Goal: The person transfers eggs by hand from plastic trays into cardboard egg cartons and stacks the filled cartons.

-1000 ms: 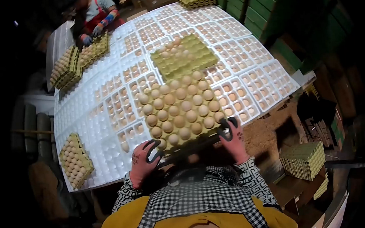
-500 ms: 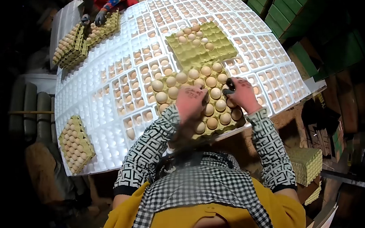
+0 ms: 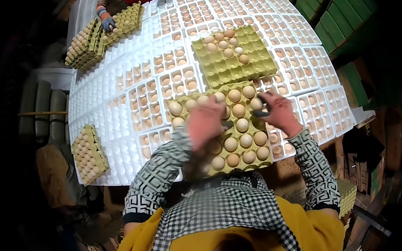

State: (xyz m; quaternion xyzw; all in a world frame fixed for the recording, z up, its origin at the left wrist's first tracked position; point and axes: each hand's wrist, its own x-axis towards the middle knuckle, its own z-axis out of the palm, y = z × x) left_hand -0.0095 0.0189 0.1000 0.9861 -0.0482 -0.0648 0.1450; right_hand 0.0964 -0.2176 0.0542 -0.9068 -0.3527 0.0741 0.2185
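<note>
A yellow-green pulp egg tray (image 3: 254, 166) filled with light brown eggs lies in front of me at the table's near edge. My right hand (image 3: 281, 113), in a pink glove with dark fingertips, has thumb and fingers around an egg (image 3: 256, 103) at the tray's right side. Over the tray's left-middle part is my left hand (image 3: 206, 121), gloved alike and blurred. Its dark thumb tip shows among the eggs, while the other fingers are mostly hidden. Just beyond the filled tray, a second pulp tray (image 3: 225, 73) carries several eggs at its far end.
White moulded trays (image 3: 113, 151) cover the table, many with eggs in their pockets. A tray of eggs (image 3: 90, 155) lies at the near left. Far left, a co-worker's gloved hand (image 3: 108, 24) touches eggs beside stacked trays (image 3: 83, 47). Green crates (image 3: 341, 18) stand at the right.
The camera view has shifted, so the table sits differently in the picture. My right hand has moved outward to the tray's right edge, around an egg. My left hand remains over the tray.
</note>
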